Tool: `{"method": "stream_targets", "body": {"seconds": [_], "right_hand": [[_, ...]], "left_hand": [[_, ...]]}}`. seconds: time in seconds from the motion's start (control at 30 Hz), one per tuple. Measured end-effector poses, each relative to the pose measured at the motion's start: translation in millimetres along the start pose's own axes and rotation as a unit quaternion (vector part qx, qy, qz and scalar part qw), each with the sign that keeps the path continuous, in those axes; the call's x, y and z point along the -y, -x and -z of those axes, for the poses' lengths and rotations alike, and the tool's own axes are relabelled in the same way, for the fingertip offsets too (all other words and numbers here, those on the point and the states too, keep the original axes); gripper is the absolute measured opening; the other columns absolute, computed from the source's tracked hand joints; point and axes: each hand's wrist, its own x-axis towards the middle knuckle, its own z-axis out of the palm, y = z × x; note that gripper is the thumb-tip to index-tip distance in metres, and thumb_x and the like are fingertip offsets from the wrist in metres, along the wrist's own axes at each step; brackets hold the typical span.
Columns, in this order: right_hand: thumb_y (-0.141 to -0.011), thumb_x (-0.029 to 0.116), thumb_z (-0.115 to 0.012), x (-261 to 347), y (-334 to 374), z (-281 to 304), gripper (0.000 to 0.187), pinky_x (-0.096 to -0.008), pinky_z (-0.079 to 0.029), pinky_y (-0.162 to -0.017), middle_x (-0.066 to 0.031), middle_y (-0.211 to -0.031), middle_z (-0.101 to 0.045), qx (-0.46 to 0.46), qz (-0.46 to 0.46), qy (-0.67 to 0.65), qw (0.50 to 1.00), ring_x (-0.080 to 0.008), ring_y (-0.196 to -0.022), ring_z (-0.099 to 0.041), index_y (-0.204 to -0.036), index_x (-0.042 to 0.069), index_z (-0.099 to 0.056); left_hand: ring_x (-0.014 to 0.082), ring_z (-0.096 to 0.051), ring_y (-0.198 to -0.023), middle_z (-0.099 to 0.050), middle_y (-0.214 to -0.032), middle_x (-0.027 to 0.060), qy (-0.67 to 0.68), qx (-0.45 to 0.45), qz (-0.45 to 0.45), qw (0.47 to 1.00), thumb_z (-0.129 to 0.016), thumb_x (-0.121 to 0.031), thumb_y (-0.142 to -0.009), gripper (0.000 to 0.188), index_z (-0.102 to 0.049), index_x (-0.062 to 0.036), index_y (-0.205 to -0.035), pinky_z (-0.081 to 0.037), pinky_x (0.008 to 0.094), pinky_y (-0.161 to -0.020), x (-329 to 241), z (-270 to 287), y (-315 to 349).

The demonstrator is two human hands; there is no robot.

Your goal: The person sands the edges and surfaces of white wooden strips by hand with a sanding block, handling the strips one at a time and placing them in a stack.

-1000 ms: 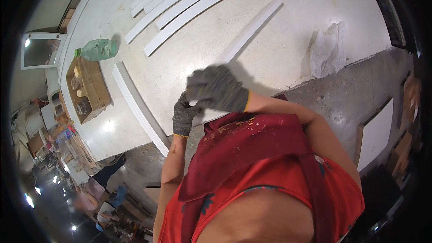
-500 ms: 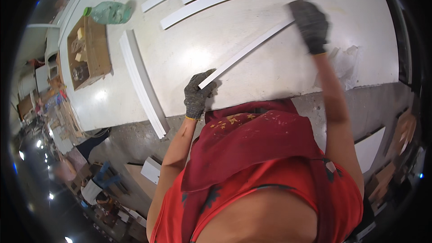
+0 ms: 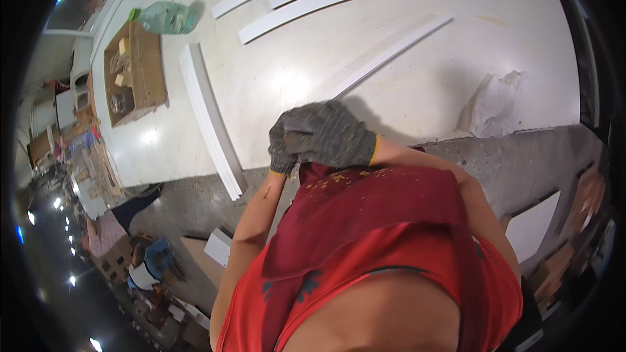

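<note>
Both of my hands wear dark grey knitted gloves and meet at the near end of a thin white strip (image 3: 394, 57). My left hand (image 3: 282, 150) is closed at that end, its fingers mostly covered by the right hand. Over it lies my right hand (image 3: 336, 132), fingers curled; whatever is inside it is hidden. From the gloves the strip slants away to the far right, its other end showing above the white table (image 3: 404, 101).
Several white strips (image 3: 329, 5) lie across the far table. A strip stack (image 3: 207, 120) overhangs the front edge at left. Nearby are an open cardboard box (image 3: 149, 68), a green plastic bottle (image 3: 168, 17) and, at right, crumpled white plastic (image 3: 495, 104). People work at lower left.
My right hand has swept from the strip's far end toward me and left, reaching my left hand. The left hand and the strip have stayed nearly in place.
</note>
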Motion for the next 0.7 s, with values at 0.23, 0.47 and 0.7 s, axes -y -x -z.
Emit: {"method": "stream_targets", "body": {"seconds": [0.23,0.47,0.7], "right_hand": [[-0.088,0.026,-0.067,-155,80,111,0.022,-0.0364,-0.053,-0.087,-0.0060,-0.107,-0.070,-0.039,-0.261,0.310,0.913,-0.0240,-0.096,-0.067,-0.105,0.012,-0.072],[-0.095,0.041,-0.065,-213,167,155,0.044,-0.0347,-0.048,-0.100,-0.0141,-0.122,-0.070,-0.241,-0.445,0.114,0.855,-0.0247,-0.112,-0.066,-0.123,0.007,-0.071],[-0.085,0.035,-0.075,-166,128,114,0.049,-0.0446,-0.052,-0.097,-0.0168,-0.129,-0.066,-0.100,-0.457,0.413,0.781,-0.0356,-0.113,-0.065,-0.129,0.014,-0.068]], "left_hand": [[0.0103,-0.065,-0.070,-0.071,-0.088,0.0054,0.141,-0.050,0.241,0.959,-0.070,-0.005,-0.091,0.035,-0.065,-0.0021,-0.126,-0.053,0.0241,-0.060,-47,30,47],[0.0114,-0.058,-0.065,-0.067,-0.082,0.0051,0.284,-0.197,0.290,0.893,-0.070,-0.019,-0.093,0.025,-0.065,0.0013,-0.108,-0.045,0.0265,-0.054,-45,55,101],[0.0109,-0.058,-0.066,-0.063,-0.080,0.0028,0.304,-0.394,0.264,0.826,-0.067,-0.024,-0.097,0.023,-0.063,-0.0035,-0.108,-0.049,0.0223,-0.056,-39,53,149]]}}
